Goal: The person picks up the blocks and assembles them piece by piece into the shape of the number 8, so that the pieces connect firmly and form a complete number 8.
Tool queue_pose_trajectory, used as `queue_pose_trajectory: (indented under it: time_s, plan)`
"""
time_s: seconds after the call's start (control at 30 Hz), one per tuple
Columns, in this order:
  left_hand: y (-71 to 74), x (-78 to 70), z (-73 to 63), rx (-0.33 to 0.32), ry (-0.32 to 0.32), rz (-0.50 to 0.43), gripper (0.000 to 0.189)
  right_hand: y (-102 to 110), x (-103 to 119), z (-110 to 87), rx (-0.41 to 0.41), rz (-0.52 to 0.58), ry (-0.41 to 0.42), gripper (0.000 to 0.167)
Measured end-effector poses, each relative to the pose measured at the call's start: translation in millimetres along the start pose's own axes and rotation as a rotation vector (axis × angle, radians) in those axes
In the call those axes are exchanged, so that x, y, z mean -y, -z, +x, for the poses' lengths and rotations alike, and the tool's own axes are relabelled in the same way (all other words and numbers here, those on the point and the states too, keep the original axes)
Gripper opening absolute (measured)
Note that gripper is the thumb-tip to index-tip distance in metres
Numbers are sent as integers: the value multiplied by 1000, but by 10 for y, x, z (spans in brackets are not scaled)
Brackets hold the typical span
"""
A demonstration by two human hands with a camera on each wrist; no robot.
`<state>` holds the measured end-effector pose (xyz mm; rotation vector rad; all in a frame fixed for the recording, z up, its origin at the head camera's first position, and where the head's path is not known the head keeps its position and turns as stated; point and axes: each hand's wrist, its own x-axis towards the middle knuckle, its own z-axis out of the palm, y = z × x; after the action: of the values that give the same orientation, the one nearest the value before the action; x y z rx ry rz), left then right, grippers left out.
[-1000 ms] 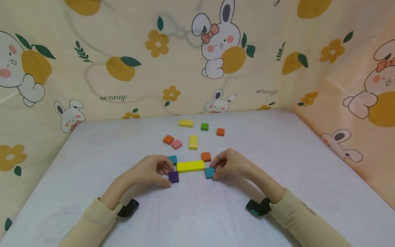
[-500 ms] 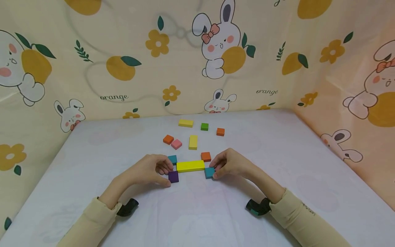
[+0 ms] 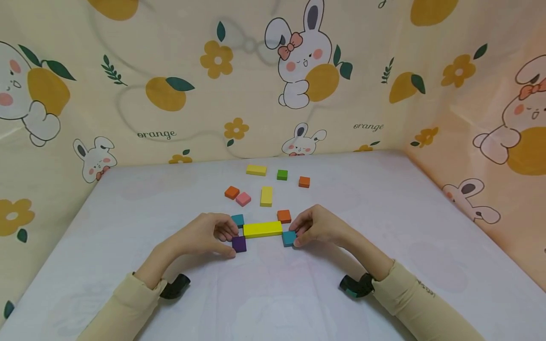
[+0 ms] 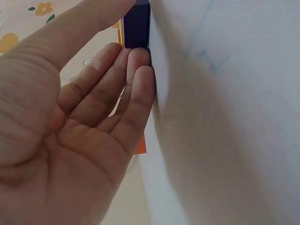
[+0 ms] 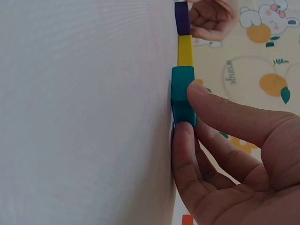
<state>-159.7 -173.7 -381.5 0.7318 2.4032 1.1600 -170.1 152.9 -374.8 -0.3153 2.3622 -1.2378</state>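
A long yellow block (image 3: 262, 229) lies flat with small square blocks around its ends. My left hand (image 3: 209, 235) is at the left end, its thumb and fingers pinching a purple block (image 3: 239, 244). Just beyond those fingers a blue block (image 3: 238, 220) is partly covered. At the right end my right hand (image 3: 321, 226) pinches a teal block (image 3: 289, 238) between thumb and fingers. In the right wrist view the thumb rests on the teal block (image 5: 183, 86), with fingertips against its near end. Close behind that corner sits an orange block (image 3: 284, 216).
Farther back are two shorter yellow blocks (image 3: 266, 196), a green block (image 3: 282, 174) and another orange block (image 3: 304, 182). A pink block (image 3: 243, 199) lies beside an orange one (image 3: 232, 192). A printed cloth wall (image 3: 256, 94) rises behind the white table (image 3: 273, 293).
Hands and blocks look almost still; the whole scene shifts by only a few pixels. Both hands keep the same pose at the two ends of the long yellow block.
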Motion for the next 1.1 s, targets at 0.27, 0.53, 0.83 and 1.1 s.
queue_pose_trajectory:
  time_s: [0.27, 0.53, 0.83, 1.1]
  plan:
    - [-8, 13, -3, -1, -4, 4, 41, -9, -7, 11, -1, -8, -14, 26]
    - [168, -148, -87, -44, -40, 75, 30, -13, -11, 26, -1, -22, -13, 26]
    - [434, 28, 59, -300, -107, 134, 24, -13, -40, 22, 7, 15, 6, 27]
    - [633, 266, 457, -266, 39, 173, 45, 4, -28, 18, -1, 5, 0, 26]
